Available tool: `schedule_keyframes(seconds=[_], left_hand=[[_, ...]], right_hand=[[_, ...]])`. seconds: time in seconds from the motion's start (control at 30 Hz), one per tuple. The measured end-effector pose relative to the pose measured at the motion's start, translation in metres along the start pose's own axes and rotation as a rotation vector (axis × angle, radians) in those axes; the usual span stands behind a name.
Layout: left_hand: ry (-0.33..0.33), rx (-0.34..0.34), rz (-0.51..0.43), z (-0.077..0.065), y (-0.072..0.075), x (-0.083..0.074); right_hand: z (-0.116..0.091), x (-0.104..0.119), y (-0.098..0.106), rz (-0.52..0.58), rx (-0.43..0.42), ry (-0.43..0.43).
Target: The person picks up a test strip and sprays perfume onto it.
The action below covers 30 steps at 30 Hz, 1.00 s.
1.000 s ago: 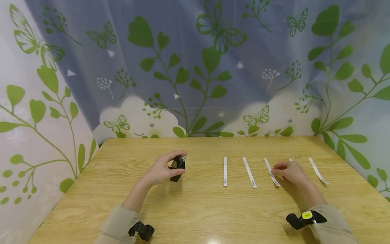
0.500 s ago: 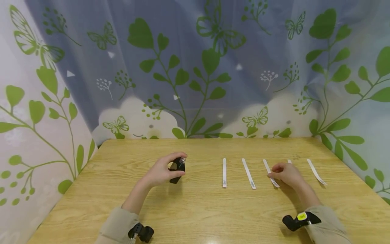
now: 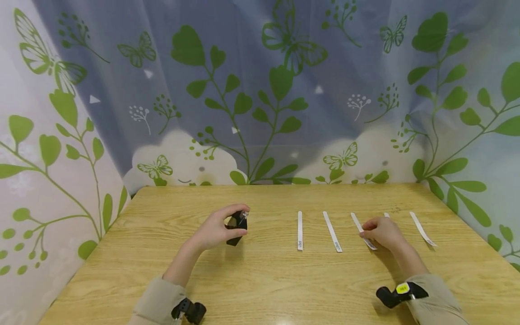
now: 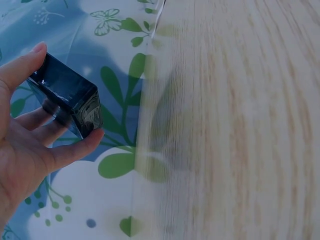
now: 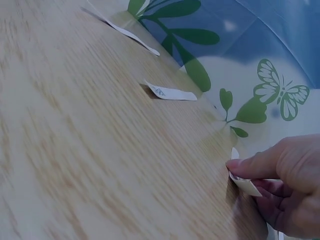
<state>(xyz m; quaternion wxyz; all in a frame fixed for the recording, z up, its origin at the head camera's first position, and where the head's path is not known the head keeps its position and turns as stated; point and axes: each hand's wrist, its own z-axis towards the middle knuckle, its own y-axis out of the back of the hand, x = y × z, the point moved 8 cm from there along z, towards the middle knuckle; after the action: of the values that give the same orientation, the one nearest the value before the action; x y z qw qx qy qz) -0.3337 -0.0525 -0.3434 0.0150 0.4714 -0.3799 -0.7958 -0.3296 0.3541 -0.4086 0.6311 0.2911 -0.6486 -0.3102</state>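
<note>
In the head view my left hand [image 3: 213,230] holds a dark glass perfume bottle [image 3: 237,223] tilted above the table, thumb on one side and fingers on the other. The left wrist view shows the bottle [image 4: 65,87] as a glossy block with a clear base end. My right hand [image 3: 383,232] pinches the middle paper test strip [image 3: 356,220], and the right wrist view has this strip [image 5: 247,188] between thumb and fingers. Right of it, another strip [image 3: 387,215] is mostly covered by the hand. A curled strip [image 3: 422,229] lies farther right.
Two more white strips, one straight [image 3: 300,230] and one slanted [image 3: 332,232], lie between the hands on the wooden table [image 3: 260,275]. A leaf-patterned curtain [image 3: 260,90] stands along the table's back edge. Each forearm wears a black camera mount [image 3: 396,295].
My right hand has moved slightly left and nearer along the middle strip, and its fingers now grip it. The strip's near end has shifted a little to the right. The left hand stays nearly still.
</note>
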Motion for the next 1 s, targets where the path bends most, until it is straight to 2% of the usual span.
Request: schedule_keyframes(seconds=[0.3, 0.43, 0.7, 1.0], left_hand=[[0.031, 0.005, -0.028, -0.001, -0.002, 0.001], [0.029, 0.008, -0.035, -0.001, -0.002, 0.002], [0.015, 0.020, -0.011, -0.002, -0.002, 0.003], [0.026, 0.005, -0.003, -0.003, -0.001, 0.004]], right_hand=[[0.001, 0.007, -0.003, 0.031, 0.005, 0.025], [0.001, 0.008, -0.001, 0.013, -0.008, 0.022], [0.001, 0.005, -0.001, 0.018, -0.010, -0.005], [0.000, 0.012, -0.002, -0.004, -0.011, 0.025]])
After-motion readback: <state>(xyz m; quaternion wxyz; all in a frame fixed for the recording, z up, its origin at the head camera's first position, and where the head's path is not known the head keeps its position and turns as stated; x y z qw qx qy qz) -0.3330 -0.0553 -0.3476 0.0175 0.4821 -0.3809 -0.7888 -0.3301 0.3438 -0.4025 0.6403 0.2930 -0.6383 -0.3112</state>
